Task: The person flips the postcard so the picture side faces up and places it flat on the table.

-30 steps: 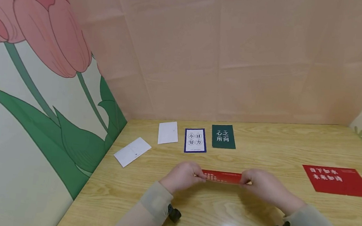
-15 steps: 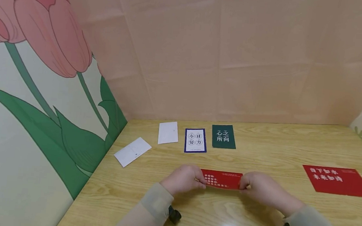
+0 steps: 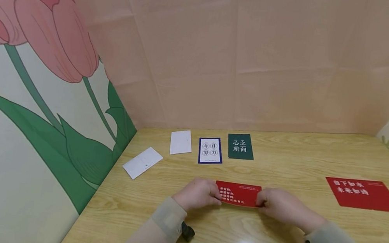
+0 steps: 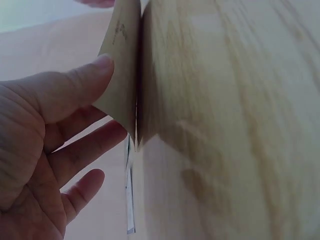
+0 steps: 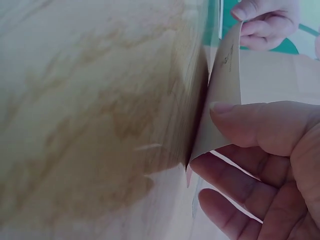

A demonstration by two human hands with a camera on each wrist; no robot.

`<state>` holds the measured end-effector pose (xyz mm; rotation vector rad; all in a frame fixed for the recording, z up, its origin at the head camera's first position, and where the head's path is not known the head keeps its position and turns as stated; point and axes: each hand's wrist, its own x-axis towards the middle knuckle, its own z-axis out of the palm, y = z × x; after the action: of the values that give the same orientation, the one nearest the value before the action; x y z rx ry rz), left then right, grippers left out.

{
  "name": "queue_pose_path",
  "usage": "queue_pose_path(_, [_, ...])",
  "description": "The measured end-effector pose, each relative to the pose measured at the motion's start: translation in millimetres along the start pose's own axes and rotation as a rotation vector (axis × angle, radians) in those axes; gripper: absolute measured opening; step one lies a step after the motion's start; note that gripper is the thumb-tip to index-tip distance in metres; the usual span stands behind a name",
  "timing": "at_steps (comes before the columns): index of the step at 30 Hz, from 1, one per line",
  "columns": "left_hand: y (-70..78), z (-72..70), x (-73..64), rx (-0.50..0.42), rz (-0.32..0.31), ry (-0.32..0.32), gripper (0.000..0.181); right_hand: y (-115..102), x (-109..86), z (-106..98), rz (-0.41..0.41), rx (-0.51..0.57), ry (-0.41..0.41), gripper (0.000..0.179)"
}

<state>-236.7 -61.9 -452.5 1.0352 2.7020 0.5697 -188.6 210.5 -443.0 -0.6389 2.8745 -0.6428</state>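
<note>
Between both hands a red card (image 3: pixel 239 194) with white characters is held just over the table, its printed face toward me. The left hand (image 3: pixel 199 193) pinches its left end between thumb and fingers; the right hand (image 3: pixel 283 206) pinches the right end. In the left wrist view the card's pale back (image 4: pixel 123 65) bows slightly, with the thumb (image 4: pixel 85 82) pressed on it. From the right wrist view, the same pale back (image 5: pixel 222 95) stands tilted with its lower edge at or close to the tabletop; contact is hard to tell.
Behind the hands lie two white cards (image 3: pixel 142 163) (image 3: pixel 180 142), a blue-bordered card (image 3: pixel 211 151) and a dark green card (image 3: pixel 241 146). A larger red card (image 3: pixel 366 195) lies at the right on the wooden table (image 3: pixel 283 153). A pink sheet (image 3: pixel 256 65) hangs behind.
The red card has tipped so more of its printed face shows, its near edge now lower in the head view. Both hands have shifted slightly toward me, keeping their pinch.
</note>
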Motion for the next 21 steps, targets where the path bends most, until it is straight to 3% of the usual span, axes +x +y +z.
queue_pose_path(8, [1.5, 3.1, 0.2, 0.025, 0.004, -0.040, 0.009, 2.7, -0.7, 0.7, -0.050, -0.019, -0.017, 0.015])
queue_pose_path(15, [3.4, 5.4, 0.2, 0.013, -0.032, -0.054, 0.009, 1.5, -1.9, 2.7, -0.074, -0.053, -0.012, 0.014])
queue_pose_path(21, [6.2, 6.7, 0.2, 0.068, -0.034, -0.066, 0.009, -2.7, -3.0, 6.0, -0.140, -0.119, 0.012, 0.011])
